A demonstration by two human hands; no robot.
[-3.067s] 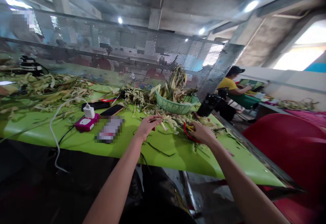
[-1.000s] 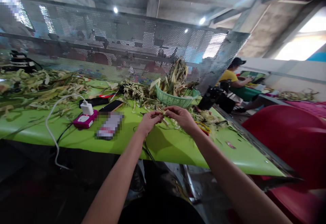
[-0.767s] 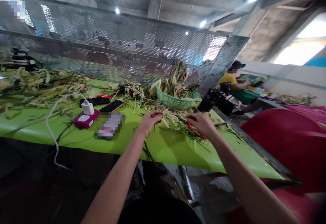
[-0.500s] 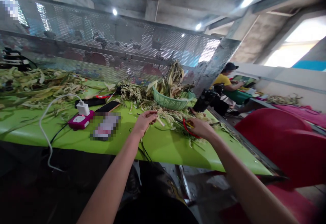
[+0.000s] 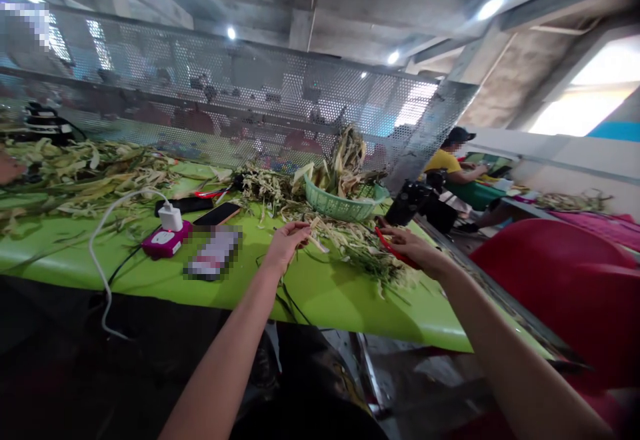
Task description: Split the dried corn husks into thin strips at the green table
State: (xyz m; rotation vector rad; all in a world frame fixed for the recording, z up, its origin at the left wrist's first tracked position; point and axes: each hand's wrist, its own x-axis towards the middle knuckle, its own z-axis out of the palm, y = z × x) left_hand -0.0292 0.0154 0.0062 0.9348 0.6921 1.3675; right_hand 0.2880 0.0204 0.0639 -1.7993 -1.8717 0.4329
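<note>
Left hand (image 5: 287, 243) pinches a pale leaf strip (image 5: 318, 245) above the right half of the green table (image 5: 150, 273); right hand (image 5: 410, 245) clenched round red-handled scissors (image 5: 394, 251) over the leaf pile (image 5: 363, 253) near the right edge.

Ceiling: bare concrete beams (image 5: 350, 0); rough and grey
Light: small round lamps (image 5: 231, 32) lit overhead; daylight from a bright window (image 5: 595, 100) at upper right
Partition: perforated metal screen (image 5: 250, 107) along the far edge of the table
Table: bright green top (image 5: 330, 293); dark beneath
Wall: pale low wall (image 5: 550, 153) under the window
Seating: red chair (image 5: 560, 273) at right
</note>
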